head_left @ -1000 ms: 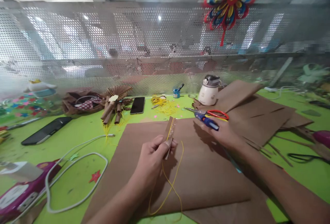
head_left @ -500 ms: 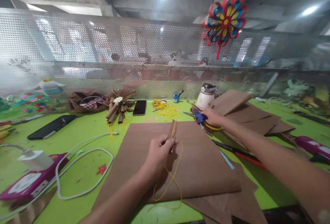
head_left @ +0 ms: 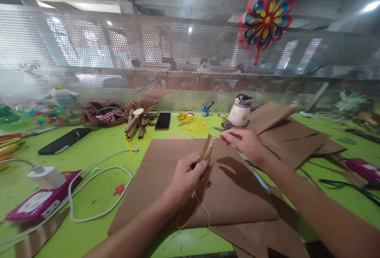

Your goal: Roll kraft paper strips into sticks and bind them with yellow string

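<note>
My left hand (head_left: pixel 188 172) is closed around a narrow folded strip of brown paper (head_left: pixel 208 151) with glue along its top and a yellow string (head_left: pixel 196 206) looping down from it. The strip stands tilted above a large brown paper sheet (head_left: pixel 166 178). My right hand (head_left: pixel 245 142) hovers just right of the strip's top, fingers pinched together, with nothing that I can make out in them. The blue glue gun (head_left: pixel 228 127) lies behind that hand, mostly hidden.
On the green table (head_left: pixel 97 147) lie two phones (head_left: pixel 63 141), a white cable (head_left: pixel 97 178) with charger (head_left: pixel 44 175), rolled paper tubes (head_left: pixel 136 121), yellow string scraps (head_left: pixel 190 121), a white jug (head_left: pixel 240 111) and stacked brown sheets (head_left: pixel 293 135). A perforated metal screen (head_left: pixel 118 52) closes the back; a paper pinwheel (head_left: pixel 267 12) hangs above.
My right hand set the glue gun down at the back and came back toward the strip, fingers pinched. The left hand tilted the strip slightly to the right.
</note>
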The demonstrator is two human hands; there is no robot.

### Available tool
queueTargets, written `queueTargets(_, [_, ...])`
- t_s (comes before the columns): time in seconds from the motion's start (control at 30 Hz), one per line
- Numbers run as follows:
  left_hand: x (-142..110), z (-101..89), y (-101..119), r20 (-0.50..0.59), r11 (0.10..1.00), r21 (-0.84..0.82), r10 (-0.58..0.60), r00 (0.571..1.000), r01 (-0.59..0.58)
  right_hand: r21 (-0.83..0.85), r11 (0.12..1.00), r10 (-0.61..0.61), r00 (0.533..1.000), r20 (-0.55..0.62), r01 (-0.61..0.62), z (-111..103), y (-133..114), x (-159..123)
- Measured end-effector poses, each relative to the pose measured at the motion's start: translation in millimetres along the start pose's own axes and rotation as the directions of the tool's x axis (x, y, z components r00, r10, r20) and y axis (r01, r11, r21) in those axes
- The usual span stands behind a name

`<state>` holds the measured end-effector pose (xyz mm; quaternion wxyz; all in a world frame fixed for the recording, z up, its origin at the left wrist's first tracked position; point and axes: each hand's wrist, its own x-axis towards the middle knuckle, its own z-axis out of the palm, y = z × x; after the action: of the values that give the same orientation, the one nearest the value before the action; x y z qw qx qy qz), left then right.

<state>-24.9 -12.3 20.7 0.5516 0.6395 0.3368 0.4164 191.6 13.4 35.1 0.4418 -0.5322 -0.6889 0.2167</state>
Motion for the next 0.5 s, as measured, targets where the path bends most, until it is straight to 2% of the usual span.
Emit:
queueTargets(0.03, [-0.8,-0.6,1.3,0.024,1.0,0.016,0.024,0.999,-0.024,0.248,0.968,0.036,0.999,0.007,-0.037,5.8,-8.0,-4.2])
queueTargets(0.1, [-2.2,-2.2,3.3,0.066,0.996,0.049,0.077,0.995,-0.08,0.58,0.804,0.083,0.991,0.107,-0.13,13.7,-17.2,-9.4])
queueTargets(0.17, [-3.3,-4.0,5.0,0.093,0.994,0.045,0.093,0.991,-0.097,0.725,0.658,0.085,0.977,0.195,-0.202,17.4,-18.5,-11.4])
queueTargets(0.23, [-4.3,-5.0,6.6,0.112,0.996,0.023,0.08,0.99,-0.083,0.771,0.604,0.08,0.978,0.193,-0.202,18.1,-15.5,-11.9])
queueTargets(0.3, [-5.2,-5.1,8.5,0.143,0.998,0.018,0.054,0.988,-0.057,0.761,0.632,0.062,0.988,0.141,-0.148,16.0,-12.3,-11.9])
queueTargets(0.37, [-6.1,-4.7,10.7,0.203,0.999,0.035,0.022,0.979,-0.03,0.695,0.713,0.005,0.991,0.135,-0.098,10.6,-11.9,-12.1])
queueTargets(0.43, [-6.5,-4.6,13.0,0.268,0.998,0.056,-0.016,0.963,0.001,0.583,0.809,-0.092,0.963,0.253,-0.075,2.4,-14.8,-12.9])
queueTargets(0.5, [-6.3,-5.1,14.4,0.317,0.998,0.058,-0.053,0.947,0.037,0.451,0.891,-0.178,0.873,0.455,-0.054,-6.2,-19.3,-14.6])
